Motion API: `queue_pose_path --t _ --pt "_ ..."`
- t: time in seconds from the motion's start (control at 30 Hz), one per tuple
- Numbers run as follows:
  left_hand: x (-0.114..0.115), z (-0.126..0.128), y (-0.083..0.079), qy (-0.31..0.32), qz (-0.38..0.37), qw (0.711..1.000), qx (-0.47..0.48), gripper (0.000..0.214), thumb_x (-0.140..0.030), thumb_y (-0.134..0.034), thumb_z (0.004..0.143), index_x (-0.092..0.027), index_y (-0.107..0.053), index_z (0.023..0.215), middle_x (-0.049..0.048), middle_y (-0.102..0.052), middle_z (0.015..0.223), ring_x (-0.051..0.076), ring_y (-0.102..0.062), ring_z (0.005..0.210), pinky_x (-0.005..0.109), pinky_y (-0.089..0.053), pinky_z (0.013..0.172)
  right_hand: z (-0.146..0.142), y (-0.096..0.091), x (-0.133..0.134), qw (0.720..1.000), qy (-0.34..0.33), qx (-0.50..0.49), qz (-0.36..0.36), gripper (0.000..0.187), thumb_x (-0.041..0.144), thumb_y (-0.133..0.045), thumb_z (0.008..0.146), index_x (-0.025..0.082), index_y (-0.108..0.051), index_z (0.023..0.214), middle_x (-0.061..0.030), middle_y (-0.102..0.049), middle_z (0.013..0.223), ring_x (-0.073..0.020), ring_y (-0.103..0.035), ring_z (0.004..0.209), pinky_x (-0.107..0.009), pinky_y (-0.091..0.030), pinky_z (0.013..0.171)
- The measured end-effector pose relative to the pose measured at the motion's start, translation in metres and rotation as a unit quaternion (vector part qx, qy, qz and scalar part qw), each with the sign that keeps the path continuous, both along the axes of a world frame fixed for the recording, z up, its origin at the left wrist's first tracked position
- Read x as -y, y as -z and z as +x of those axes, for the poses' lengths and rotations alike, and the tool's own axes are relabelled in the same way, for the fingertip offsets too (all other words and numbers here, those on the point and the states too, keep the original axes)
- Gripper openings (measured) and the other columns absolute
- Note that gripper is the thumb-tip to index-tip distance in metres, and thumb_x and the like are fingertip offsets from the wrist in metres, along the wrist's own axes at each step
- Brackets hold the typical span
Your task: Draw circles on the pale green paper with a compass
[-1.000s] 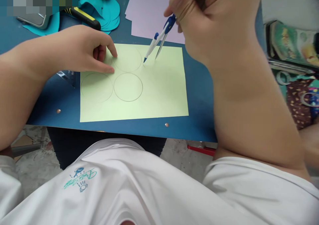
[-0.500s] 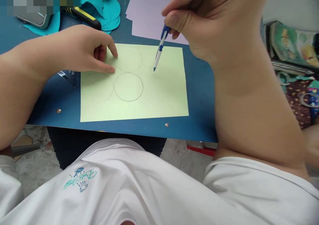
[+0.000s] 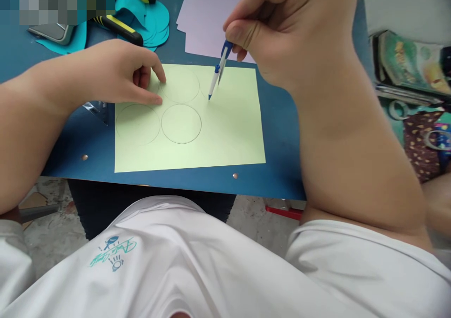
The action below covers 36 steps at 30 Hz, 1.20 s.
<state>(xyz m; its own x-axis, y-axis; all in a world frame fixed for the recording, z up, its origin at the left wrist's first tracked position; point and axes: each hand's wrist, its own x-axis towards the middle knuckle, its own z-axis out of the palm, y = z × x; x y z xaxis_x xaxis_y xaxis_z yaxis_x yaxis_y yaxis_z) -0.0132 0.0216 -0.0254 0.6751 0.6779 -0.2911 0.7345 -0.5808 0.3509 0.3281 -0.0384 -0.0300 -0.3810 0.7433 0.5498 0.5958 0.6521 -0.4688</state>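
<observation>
A light green sheet of paper (image 3: 232, 130) lies on the blue table, with several thin circles drawn on its left and middle parts. My left hand (image 3: 123, 71) rests on the sheet's upper left, index finger and thumb apart and pressing on it, the other fingers curled under. Between the thumb and fingers of my right hand (image 3: 260, 31) is the top of a blue and white drawing compass (image 3: 215, 76). It leans, legs pointing down, over the paper right of the circles. Whether its tip touches the sheet I cannot tell.
Lilac sheets (image 3: 211, 17) lie behind the green one. At the back left are turquoise paper cutouts (image 3: 157, 24), yellow and black cutters (image 3: 121, 28) and a grey device (image 3: 52, 30). A clear set square (image 3: 98, 111) shows beneath my left wrist. Packets (image 3: 410, 62) sit at right.
My right hand and the compass have shifted left. The compass has turned, so both legs now show apart. My left hand stays in place on the paper.
</observation>
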Motion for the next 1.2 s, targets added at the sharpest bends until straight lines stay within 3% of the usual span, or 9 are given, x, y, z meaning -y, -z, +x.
queue_pose_path --t 0.13,0.27,0.37,0.6,0.83,0.97,1.2 --pt "0.001 0.001 0.0 -0.004 -0.001 1.0 -0.003 0.066 -0.067 -0.079 0.103 -0.023 -0.087 0.152 0.0055 -0.084 0.113 0.024 -0.073 0.097 0.035 -0.045 0.085 0.001 0.005 -0.001 0.999 -0.023 -0.034 -0.002 0.013 0.033 -0.092 0.12 0.028 -0.094 0.108 0.0021 -0.092 0.103 -0.0208 -0.091 0.094 -0.039 -0.07 0.082" --pt "-0.001 -0.001 0.002 -0.003 -0.001 1.0 0.003 0.066 -0.067 -0.079 0.101 -0.024 -0.088 0.15 0.0048 -0.084 0.112 0.024 -0.074 0.096 0.035 -0.045 0.084 0.004 0.008 -0.003 0.996 -0.035 -0.084 -0.004 0.059 0.082 -0.091 0.118 0.024 -0.091 0.105 0.0029 -0.086 0.095 -0.0154 -0.087 0.084 -0.032 -0.069 0.075" --pt "-0.003 -0.003 0.004 -0.004 0.006 1.0 0.012 0.067 -0.07 -0.08 0.097 -0.026 -0.089 0.147 0.0029 -0.083 0.109 0.023 -0.073 0.093 0.035 -0.046 0.083 0.006 0.007 -0.003 0.996 -0.006 -0.084 -0.028 0.072 0.095 -0.087 0.111 0.023 -0.088 0.102 0.0039 -0.084 0.094 -0.0135 -0.088 0.086 -0.029 -0.069 0.076" --pt "-0.005 0.001 0.006 -0.013 -0.005 1.0 0.0 0.073 -0.074 -0.079 0.09 -0.026 -0.087 0.144 0.0044 -0.083 0.108 0.026 -0.076 0.094 0.037 -0.048 0.083 0.008 0.007 0.003 0.996 -0.011 -0.085 -0.032 0.064 0.088 -0.09 0.114 0.025 -0.087 0.104 0.0038 -0.084 0.097 -0.0148 -0.089 0.09 -0.033 -0.072 0.082" --pt "-0.002 0.0 0.002 -0.005 -0.009 1.0 0.007 0.074 -0.072 -0.079 0.094 -0.023 -0.087 0.149 0.0066 -0.082 0.112 0.027 -0.075 0.096 0.039 -0.049 0.086 0.0 0.002 -0.001 0.998 0.006 -0.043 -0.047 0.029 0.042 -0.095 0.124 0.033 -0.082 0.099 0.0007 -0.088 0.101 -0.0205 -0.09 0.091 -0.039 -0.072 0.083" --pt "-0.002 0.0 0.004 -0.006 -0.003 1.0 0.008 0.075 -0.075 -0.077 0.094 -0.025 -0.087 0.149 0.0058 -0.082 0.112 0.026 -0.075 0.096 0.037 -0.048 0.086 -0.002 0.004 -0.001 0.999 0.029 -0.041 -0.02 0.02 0.026 -0.084 0.123 0.026 -0.083 0.103 -0.0014 -0.089 0.104 -0.0212 -0.092 0.096 -0.038 -0.07 0.085" --pt "-0.004 -0.001 0.009 -0.001 0.011 1.0 0.011 0.073 -0.074 -0.076 0.095 -0.027 -0.089 0.149 0.0025 -0.083 0.11 0.023 -0.075 0.095 0.035 -0.047 0.084 0.008 0.008 -0.005 0.993 0.114 -0.043 -0.004 0.022 0.025 -0.088 0.115 0.02 -0.08 0.095 -0.0028 -0.084 0.092 -0.0227 -0.09 0.09 -0.036 -0.057 0.079"
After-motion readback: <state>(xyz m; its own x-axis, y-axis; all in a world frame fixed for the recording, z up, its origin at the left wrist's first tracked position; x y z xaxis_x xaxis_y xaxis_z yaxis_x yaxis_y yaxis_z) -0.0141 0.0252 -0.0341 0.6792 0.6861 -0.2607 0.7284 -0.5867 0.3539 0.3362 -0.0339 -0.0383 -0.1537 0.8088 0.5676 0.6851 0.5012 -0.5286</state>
